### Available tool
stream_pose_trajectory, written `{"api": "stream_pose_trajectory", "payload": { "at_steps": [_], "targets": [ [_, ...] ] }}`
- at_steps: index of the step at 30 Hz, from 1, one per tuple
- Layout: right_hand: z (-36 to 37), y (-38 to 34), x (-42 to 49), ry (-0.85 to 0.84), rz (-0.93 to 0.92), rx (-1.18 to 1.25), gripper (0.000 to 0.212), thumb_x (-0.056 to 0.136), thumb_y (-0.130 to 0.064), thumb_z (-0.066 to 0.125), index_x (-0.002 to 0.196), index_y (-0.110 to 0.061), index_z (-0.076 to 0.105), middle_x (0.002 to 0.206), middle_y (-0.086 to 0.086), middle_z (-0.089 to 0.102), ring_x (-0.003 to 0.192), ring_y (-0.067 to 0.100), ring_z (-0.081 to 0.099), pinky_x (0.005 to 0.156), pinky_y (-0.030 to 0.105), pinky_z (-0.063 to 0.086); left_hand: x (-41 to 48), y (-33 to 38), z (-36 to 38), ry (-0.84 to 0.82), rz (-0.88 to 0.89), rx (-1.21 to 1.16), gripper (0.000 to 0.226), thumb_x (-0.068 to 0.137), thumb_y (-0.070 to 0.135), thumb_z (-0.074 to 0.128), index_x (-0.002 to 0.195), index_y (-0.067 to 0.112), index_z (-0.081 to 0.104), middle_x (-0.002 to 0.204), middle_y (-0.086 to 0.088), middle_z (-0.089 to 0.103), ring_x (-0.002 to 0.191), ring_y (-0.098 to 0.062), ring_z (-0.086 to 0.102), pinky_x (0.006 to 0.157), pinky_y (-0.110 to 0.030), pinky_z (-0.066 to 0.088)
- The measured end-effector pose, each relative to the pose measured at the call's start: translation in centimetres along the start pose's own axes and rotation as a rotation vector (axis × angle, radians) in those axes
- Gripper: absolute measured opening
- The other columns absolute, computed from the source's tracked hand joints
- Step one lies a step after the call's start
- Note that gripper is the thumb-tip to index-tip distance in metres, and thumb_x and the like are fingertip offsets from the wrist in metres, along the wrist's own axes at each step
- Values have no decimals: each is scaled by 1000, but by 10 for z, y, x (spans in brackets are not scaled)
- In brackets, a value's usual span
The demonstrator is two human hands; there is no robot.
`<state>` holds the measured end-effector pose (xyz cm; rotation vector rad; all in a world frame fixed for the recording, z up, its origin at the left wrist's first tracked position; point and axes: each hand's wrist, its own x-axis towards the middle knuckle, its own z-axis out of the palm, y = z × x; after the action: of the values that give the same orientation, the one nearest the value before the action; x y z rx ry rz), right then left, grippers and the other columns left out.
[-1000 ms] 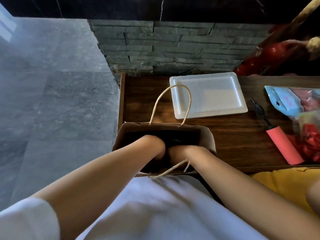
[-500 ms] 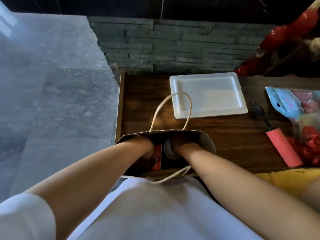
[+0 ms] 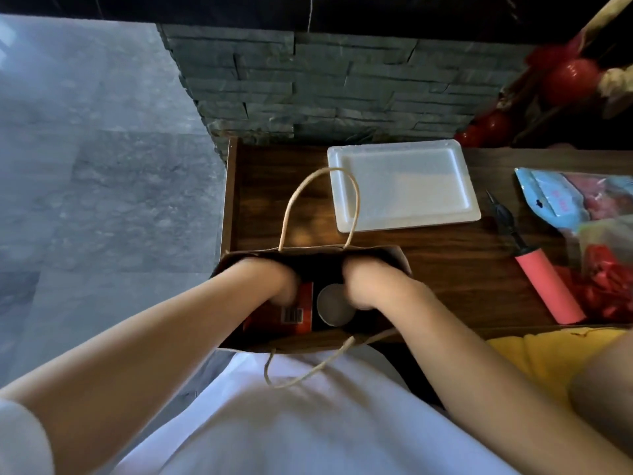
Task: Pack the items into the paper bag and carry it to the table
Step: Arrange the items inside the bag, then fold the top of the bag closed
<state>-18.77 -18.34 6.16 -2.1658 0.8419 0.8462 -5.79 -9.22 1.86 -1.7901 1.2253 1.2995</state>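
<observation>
A brown paper bag point(image 3: 394, 258) with twine handles stands open at the near edge of a dark wooden table point(image 3: 445, 255). Inside it I see a red box with a barcode point(image 3: 298, 310) and, to its right, a round pale lid point(image 3: 334, 305). My left hand point(image 3: 270, 279) reaches into the bag's left side, over the red box. My right hand point(image 3: 363, 282) reaches into the right side, next to the lid. The fingers of both hands are hidden below the bag's rim, so their grip cannot be made out.
A white tray point(image 3: 404, 186) lies behind the bag. To the right lie a pink hand pump point(image 3: 548, 289), a blue packet point(image 3: 548, 197) and red balloons point(image 3: 603, 296). A stone wall point(image 3: 325, 90) backs the table; grey floor lies to the left.
Both hands have moved apart, from the middle of the bag toward its two ends. The red box and the round lid between them now show.
</observation>
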Motion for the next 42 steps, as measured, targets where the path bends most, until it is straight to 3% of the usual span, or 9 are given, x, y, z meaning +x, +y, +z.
{"api": "stream_pose_trajectory", "payload": {
  "at_steps": [5,9,13,17,21,25,31,36,42],
  "targets": [
    [-37,37,-94,357,-157,456,16,86,-27,61,94,-41,65,83,-16,73,66,3,70,54,19,52,-87,-75,15,581,319,-653,36,74,61,50,103,47,66,91,20,74,82,1,68,72,-23,55],
    [-13,84,-98,380,-20,528,37,75,-17,78,97,-43,62,88,-13,70,75,3,67,64,28,57,-97,-148,50,794,198,-1246,13,77,14,71,89,20,72,93,-3,74,91,-22,70,88,-46,54],
    [29,100,-66,280,46,452,63,71,-18,83,117,-49,53,109,-20,63,95,-2,61,68,14,48,-90,-141,101,826,72,-1113,53,79,-31,47,93,16,68,89,16,73,76,-3,71,68,-22,56],
    [46,87,-39,280,-87,605,60,71,-13,83,106,-56,60,111,-20,69,106,-2,62,83,17,50,-75,-91,115,703,168,-1026,66,73,-18,60,104,41,64,102,23,71,94,2,68,73,-15,54],
    [49,64,-20,318,-230,659,39,85,-10,70,102,-45,70,104,-22,73,102,-4,65,89,19,52,-56,-59,99,915,199,-876,63,76,-1,71,96,58,60,89,19,73,82,5,68,65,-1,43],
    [35,66,-21,320,-284,655,43,89,-10,65,93,-52,72,99,-28,72,99,-8,64,76,3,46,-59,-71,94,1003,259,-938,50,77,9,75,82,58,68,86,28,73,80,4,70,70,-2,46],
    [30,74,-17,430,-235,821,66,73,-7,81,122,-42,56,117,-31,59,103,4,65,79,20,57,-46,-89,100,884,241,-1225,53,70,36,80,116,47,55,118,14,61,82,-10,73,82,-22,56],
    [41,57,3,408,-130,823,19,84,-37,70,97,-23,70,93,-2,76,90,12,70,86,41,57,-28,-76,90,860,77,-1179,44,79,62,48,83,29,77,115,5,60,103,-14,60,87,-34,51],
    [57,45,14,656,6,749,21,81,-42,71,90,-25,61,75,-5,73,71,7,67,58,16,47,-16,-65,96,856,2,-1210,41,92,46,55,69,19,76,92,4,65,86,-17,64,70,-32,50]
  ]
}}
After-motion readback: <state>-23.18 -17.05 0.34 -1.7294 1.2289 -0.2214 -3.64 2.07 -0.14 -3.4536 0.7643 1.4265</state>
